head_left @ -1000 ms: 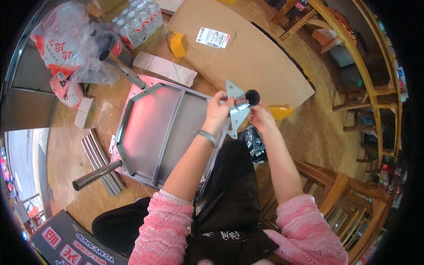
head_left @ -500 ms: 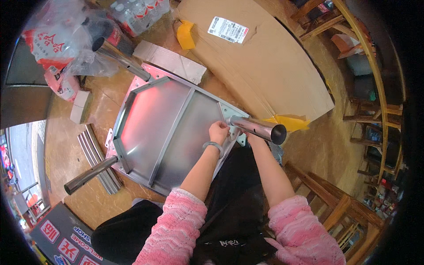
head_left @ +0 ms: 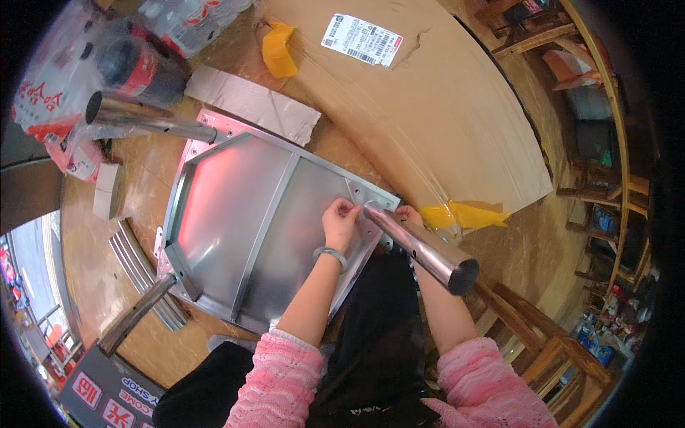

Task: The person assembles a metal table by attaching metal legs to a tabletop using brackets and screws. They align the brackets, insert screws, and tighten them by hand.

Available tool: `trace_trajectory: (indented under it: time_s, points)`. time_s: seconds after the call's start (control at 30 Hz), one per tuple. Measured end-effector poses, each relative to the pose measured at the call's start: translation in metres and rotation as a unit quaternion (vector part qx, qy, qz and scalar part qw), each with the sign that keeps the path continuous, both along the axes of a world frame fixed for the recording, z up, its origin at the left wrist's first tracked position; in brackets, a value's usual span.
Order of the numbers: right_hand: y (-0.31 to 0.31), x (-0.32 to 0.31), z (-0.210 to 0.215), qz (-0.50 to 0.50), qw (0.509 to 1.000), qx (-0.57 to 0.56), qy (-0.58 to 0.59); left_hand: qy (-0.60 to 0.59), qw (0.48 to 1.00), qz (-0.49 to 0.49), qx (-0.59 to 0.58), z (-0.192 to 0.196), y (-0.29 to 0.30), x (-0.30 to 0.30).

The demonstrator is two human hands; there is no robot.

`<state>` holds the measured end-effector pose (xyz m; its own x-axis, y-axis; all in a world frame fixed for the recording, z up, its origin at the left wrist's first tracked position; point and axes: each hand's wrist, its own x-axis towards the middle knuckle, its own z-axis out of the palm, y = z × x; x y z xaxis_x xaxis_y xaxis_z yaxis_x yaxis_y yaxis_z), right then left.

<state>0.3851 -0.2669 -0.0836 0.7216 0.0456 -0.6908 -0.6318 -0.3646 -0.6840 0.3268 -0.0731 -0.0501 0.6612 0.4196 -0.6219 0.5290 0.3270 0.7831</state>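
An upturned metal tabletop [head_left: 275,192] lies before me, with metal tube legs at several corners. At the near right corner stands a shiny tube leg [head_left: 428,250], its open end toward me. On the left of its base, my left hand [head_left: 338,225] is closed in a pinch; what it holds is too small to make out. My right hand [head_left: 409,216] is at the right side of the same base, fingers curled and partly hidden behind the leg. Another leg [head_left: 153,120] rises at the far left corner, and a third [head_left: 135,314] at the near left.
Several loose metal tubes [head_left: 146,274] lie left of the tabletop. Beyond it are a foam strip [head_left: 253,103], a large cardboard sheet [head_left: 435,93] with yellow tape, and plastic-wrapped bottles [head_left: 189,25]. A wooden chair [head_left: 549,342] stands near right; wooden shelving [head_left: 614,143] runs along the right.
The view has shifted, so the tabletop sits a little further left. My right hand has come up beside the leg's base, showing more of its fingers. My left hand stays pinched near the base.
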Motion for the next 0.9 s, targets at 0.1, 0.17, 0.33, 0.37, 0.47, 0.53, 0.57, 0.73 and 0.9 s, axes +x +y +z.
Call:
trace_trajectory:
  time_s: [0.1,0.17,0.33,0.37,0.47,0.53,0.57,0.73,0.9]
  points:
    - [0.011,-0.005,0.017,-0.006,0.999,0.049,-0.007,-0.002,0.997,-0.014,0.076,-0.005,-0.002,0.004]
    - [0.024,-0.001,0.029,-0.027,0.999,0.029,0.014,-0.003,0.997,-0.004,0.082,-0.005,-0.004,0.003]
    - [0.041,-0.001,0.062,-0.114,0.990,0.068,0.041,0.004,0.999,-0.034,0.036,0.003,0.003,0.002]
    - [0.043,-0.001,0.063,-0.131,0.988,0.067,0.039,0.005,0.999,-0.043,0.033,0.005,0.003,0.003]
    - [0.046,-0.005,0.061,-0.156,0.984,0.068,0.050,-0.021,0.999,-0.015,-0.021,0.012,0.003,0.004]
    - [0.048,-0.006,0.056,-0.163,0.984,0.054,0.037,-0.037,0.999,-0.005,-0.035,0.017,0.002,0.006]
    - [0.048,-0.006,0.054,-0.172,0.983,0.053,0.045,-0.027,0.999,-0.010,-0.034,0.020,0.001,0.006]
    - [0.056,-0.005,0.050,-0.180,0.983,0.015,0.032,-0.005,0.999,-0.042,-0.024,0.028,0.007,0.010]
    - [0.054,-0.010,0.045,-0.164,0.986,0.029,-0.008,0.036,0.996,-0.044,-0.067,0.027,0.014,0.019]
